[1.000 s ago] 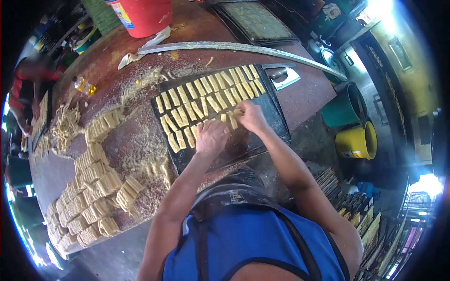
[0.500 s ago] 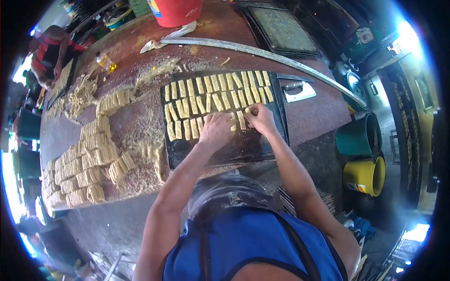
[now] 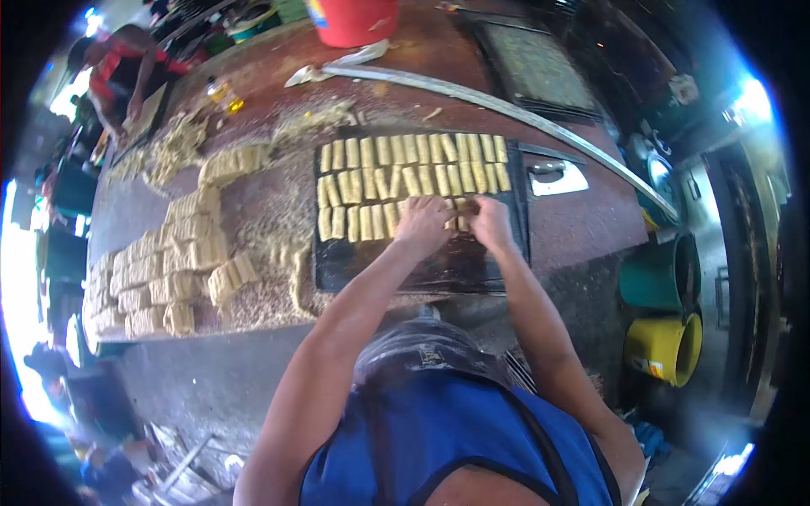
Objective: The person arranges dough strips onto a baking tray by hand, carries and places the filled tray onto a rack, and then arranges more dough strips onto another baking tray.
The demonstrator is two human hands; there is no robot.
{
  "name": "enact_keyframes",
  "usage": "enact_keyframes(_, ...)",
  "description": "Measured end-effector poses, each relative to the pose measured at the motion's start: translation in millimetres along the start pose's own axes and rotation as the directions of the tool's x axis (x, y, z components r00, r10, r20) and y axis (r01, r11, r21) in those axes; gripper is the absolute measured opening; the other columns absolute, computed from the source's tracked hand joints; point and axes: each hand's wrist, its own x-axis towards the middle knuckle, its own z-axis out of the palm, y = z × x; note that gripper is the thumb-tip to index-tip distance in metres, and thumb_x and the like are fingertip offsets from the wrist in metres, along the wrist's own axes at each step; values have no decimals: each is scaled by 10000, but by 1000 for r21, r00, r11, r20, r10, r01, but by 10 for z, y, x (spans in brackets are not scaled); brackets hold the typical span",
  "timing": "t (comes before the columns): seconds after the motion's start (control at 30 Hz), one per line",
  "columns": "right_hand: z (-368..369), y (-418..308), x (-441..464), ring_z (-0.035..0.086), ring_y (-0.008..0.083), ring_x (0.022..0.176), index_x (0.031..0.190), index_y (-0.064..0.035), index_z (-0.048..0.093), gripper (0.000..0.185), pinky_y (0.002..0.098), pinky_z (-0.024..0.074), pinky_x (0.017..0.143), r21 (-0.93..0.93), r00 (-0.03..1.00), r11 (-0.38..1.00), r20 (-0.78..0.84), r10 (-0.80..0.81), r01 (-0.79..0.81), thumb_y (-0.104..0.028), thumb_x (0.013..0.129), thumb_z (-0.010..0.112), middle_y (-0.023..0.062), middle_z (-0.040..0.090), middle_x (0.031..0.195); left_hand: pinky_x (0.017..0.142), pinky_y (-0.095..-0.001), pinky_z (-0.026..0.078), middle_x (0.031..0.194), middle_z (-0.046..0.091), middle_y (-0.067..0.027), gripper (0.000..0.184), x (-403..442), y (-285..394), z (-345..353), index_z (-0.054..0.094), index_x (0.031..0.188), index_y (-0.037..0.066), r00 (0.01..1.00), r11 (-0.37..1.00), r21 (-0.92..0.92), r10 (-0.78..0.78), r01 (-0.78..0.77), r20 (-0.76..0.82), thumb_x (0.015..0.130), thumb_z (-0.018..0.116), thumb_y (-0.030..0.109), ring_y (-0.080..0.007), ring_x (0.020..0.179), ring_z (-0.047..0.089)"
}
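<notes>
The table (image 3: 582,232) runs out of view at the top; its near edge passes close by the tray, and bare red surface lies open to the right. At the far left a second person (image 3: 131,72) leans over it, the hands too blurred to read. The black tray (image 3: 380,268) lies flat in front of the wearer, its near right corner hidden behind the right forearm (image 3: 540,320). Stacks (image 3: 160,270) of pale strips fill the table's near left part, well apart from the tray. A red bucket (image 3: 359,24) is cut off by the top edge.

The left hand (image 3: 423,223) lies palm down over the third row, fingers bent, covering several sticks (image 3: 419,179); whether it pinches any cannot be told. The right hand (image 3: 492,223) is just beside it, fingers curled at the row's right end; its grip is hidden too. The sticks stand in three rows on the tray, the third partly covered. Between that row and the near rim, bare tray leaves room.
</notes>
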Motion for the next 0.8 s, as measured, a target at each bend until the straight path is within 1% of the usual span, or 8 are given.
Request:
enact_keyframes(0.1, -120, -255, 21, 700, 349, 868, 1019, -30, 706, 258, 410, 538, 776, -227, 994, 974, 96, 47, -24, -189, 817, 732, 182, 717, 912, 1075, -460, 343, 1240, 585, -43, 531, -136, -28, -102, 638, 1254, 224, 1000, 1000, -24, -18, 18, -22, 767, 786, 377, -253, 1245, 506)
enact_keyframes(0.17, -63, -261, 47, 711, 313, 863, 1024, -29, 701, 225, 396, 544, 746, -216, 999, 976, 49, -3, 14, -184, 861, 701, 184, 719, 936, 1083, -473, 341, 1254, 585, -39, 591, -331, -175, -176, 606, 1301, 249, 960, 987, -137, 41, -82, -276, 757, 804, 369, -256, 1256, 508)
enact_keyframes(0.3, 121, -966, 82, 718, 240, 846, 1015, -42, 701, 173, 352, 550, 714, -37, 999, 998, 25, 47, -46, -123, 864, 677, 160, 724, 941, 1087, -483, 368, 1259, 626, -64, 473, -1058, -879, -661, 683, 1204, 228, 897, 973, -226, -137, 43, -420, 764, 809, 346, -249, 1244, 538)
enact_keyframes(0.4, 607, -1508, 103, 714, 191, 794, 1098, -66, 684, 250, 299, 568, 735, 3, 989, 994, 104, -106, 106, -60, 848, 686, 98, 725, 1028, 1115, -444, 412, 1296, 623, -86, 482, -1877, -1637, -1126, 682, 1191, 123, 816, 883, -183, -470, 433, -337, 756, 827, 272, -265, 1256, 539)
enact_keyframes(0.47, 1077, -2141, 63, 701, 153, 809, 1141, -4, 652, 267, 275, 580, 638, 478, 925, 851, 379, 23, -216, -102, 893, 661, 127, 713, 1023, 1117, -445, 410, 1335, 591, -101, 618, -2557, -2173, -1408, 636, 1254, 97, 746, 800, -256, -599, 542, -291, 717, 854, 312, -264, 1270, 524)
enact_keyframes(0.57, 1983, -2838, -10, 707, 187, 778, 1326, 37, 516, 500, 268, 597, 634, 371, 664, 839, 747, -15, -398, -187, 911, 681, 178, 705, 1038, 1121, -447, 397, 1373, 556, -130, 836, -3349, -2473, -1827, 526, 1386, 106, 599, 610, -83, -791, 788, -126, 661, 900, 288, -300, 1279, 505)
enact_keyframes(0.67, 2811, -3366, -180, 696, 181, 745, 1319, 29, 530, 518, 275, 595, 647, 230, 637, 911, 770, 46, -343, -234, 902, 690, 175, 705, 1015, 1109, -441, 402, 1390, 536, -161, 922, -3733, -2686, -1691, 469, 1435, 123, 557, 553, -118, -830, 825, 7, 636, 911, 254, -338, 1288, 489)
enact_keyframes(0.8, 3293, -3702, -264, 683, 191, 747, 1249, 5, 582, 530, 315, 587, 701, 204, 622, 910, 780, 71, -360, -327, 864, 732, 141, 692, 961, 1013, -472, 450, 1279, 550, -205, 864, -3763, -2692, -1470, 485, 1392, 84, 579, 608, -192, -793, 770, -190, 641, 893, 209, -401, 1175, 536)
